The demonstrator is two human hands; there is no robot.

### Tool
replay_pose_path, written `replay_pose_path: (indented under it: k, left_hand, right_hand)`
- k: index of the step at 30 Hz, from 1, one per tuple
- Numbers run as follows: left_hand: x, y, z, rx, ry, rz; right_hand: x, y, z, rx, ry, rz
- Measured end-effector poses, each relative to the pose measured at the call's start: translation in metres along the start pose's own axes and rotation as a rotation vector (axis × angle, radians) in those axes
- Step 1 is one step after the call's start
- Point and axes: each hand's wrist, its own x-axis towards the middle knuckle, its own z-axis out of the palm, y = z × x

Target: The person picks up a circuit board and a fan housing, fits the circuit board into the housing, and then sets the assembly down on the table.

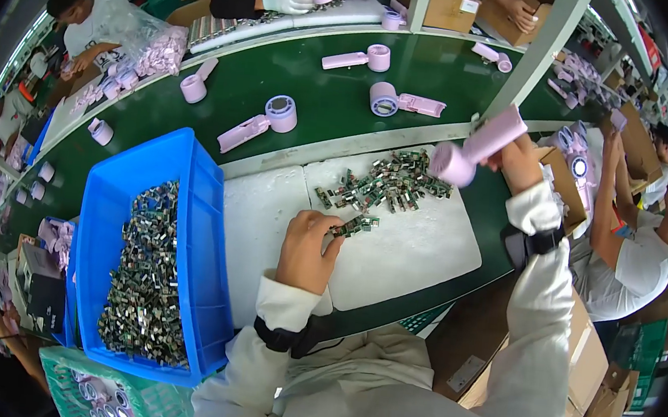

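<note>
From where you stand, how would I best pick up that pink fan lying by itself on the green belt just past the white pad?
Take the pink fan by its long flat handle, from above. The handle lies flat, pointing toward the blue bin, and is narrower than the round head.

The fan (477, 146) in the right hand (516, 158) is pale pink. The bin (190, 195) is bright blue, the worktop (321, 87) dark green, the mat (418, 249) white.

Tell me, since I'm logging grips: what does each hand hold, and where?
Right hand grips the pink plastic handheld fan by its handle end; left hand pinches a small green circuit board at its near end.
</note>
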Motion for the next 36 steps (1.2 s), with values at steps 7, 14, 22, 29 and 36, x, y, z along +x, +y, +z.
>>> replay_pose_path:
  k: [7, 14, 22, 29, 36]
  left_hand:
    - [0.0, 0.018, 0.004, -0.083, 0.054, -0.076]
    - [0.003, 0.023, -0.005, -0.174, 0.05, -0.21]
    - [0.003, 0.012, -0.003, -0.3, 0.25, -0.294]
    - [0.005, 0.006, 0.01, -0.31, 0.301, -0.247]
    - [0.004, -0.007, 0.015, -0.277, 0.343, -0.2]
  right_hand:
    - [0.197, 0.078, -0.011, -0.473, 0.284, 0.016]
    - [0.214, 0.077, 0.063, -0.855, -0.138, -0.248]
    - [0.196, 0.093, 0.038, -0.958, -0.247, -0.122]
    - [0.138, 0.047, 0.042, -1.251, -0.077, -0.121]
    - [0.091, -0.006, 0.039, -1.336, 0.166, -0.195]
